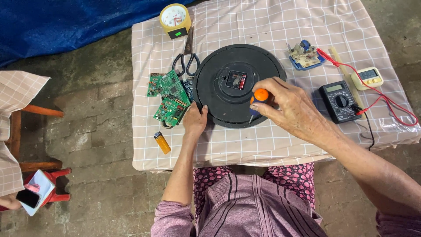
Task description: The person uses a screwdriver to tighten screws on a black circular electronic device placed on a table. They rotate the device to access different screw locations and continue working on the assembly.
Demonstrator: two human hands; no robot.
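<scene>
Head view, looking down. Checked tablecloth fills the upper centre. At frame centre lies a round black clock back, face down. Right hand is closed around an orange-handled screwdriver, tip on the clock's lower rim. Left hand rests flat against the left rim, gripping nothing. Green circuit boards lie left; black multimeter right; scissors above.

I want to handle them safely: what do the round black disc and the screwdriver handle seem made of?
The round black disc looks like matte moulded plastic, with stepped rings and a dull sheen. The screwdriver handle in the right hand seems smooth orange plastic, though possibly rubber-coated.
</scene>
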